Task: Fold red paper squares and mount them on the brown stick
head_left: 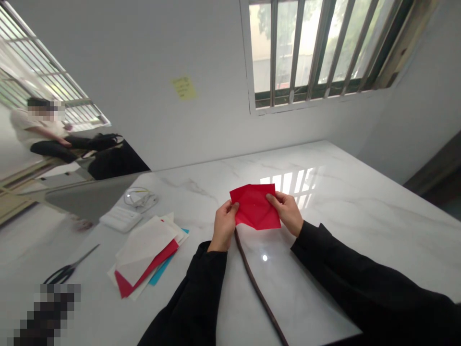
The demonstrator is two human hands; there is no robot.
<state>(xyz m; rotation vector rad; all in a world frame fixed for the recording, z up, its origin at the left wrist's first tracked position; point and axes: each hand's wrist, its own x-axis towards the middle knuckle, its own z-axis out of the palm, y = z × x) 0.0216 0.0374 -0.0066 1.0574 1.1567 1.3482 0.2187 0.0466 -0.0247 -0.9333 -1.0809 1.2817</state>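
Between my two hands a red sheet of paper is held up over the marbled table, with crease lines showing across it. My left hand pinches its left edge, thumb on the front face. At the right edge, my right hand grips the sheet the same way, its thumb pressed near the upper corner. A thin dark brown stick or cord runs from below the paper toward the near edge; its far end is hidden by the paper and my left hand.
Left of my arms lies a pile of white, red and blue papers. Scissors, a white box-like object and a coiled cable are near it. A wall with a barred window borders the table. A person sits far left.
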